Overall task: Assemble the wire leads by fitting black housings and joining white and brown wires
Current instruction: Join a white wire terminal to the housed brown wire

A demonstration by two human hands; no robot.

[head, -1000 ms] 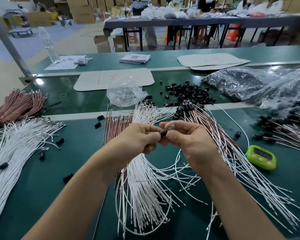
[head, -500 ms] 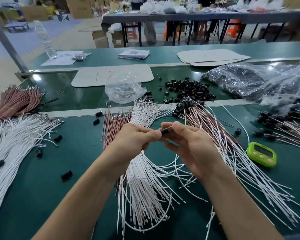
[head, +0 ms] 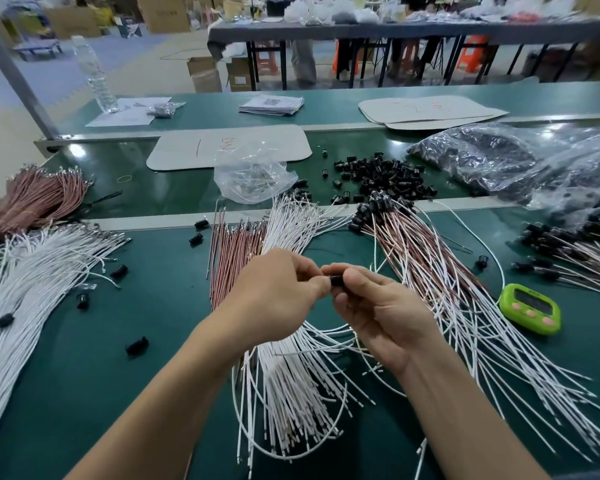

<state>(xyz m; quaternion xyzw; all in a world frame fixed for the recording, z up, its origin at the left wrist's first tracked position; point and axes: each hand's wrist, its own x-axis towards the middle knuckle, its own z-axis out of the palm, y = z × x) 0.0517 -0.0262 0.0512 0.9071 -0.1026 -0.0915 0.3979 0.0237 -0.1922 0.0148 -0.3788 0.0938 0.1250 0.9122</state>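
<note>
Your left hand [head: 281, 292] and right hand [head: 383, 313] both pinch the black housing [head: 336, 281], its long axis lying sideways between them.

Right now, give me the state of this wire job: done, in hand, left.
Done: a fan of white-and-brown leads with housings fitted lies on the right. In hand: the left hand and right hand pinch one black housing between them. Left: the loose white wires under the hands, the bare brown wires beside them, and a pile of loose housings behind.
</note>
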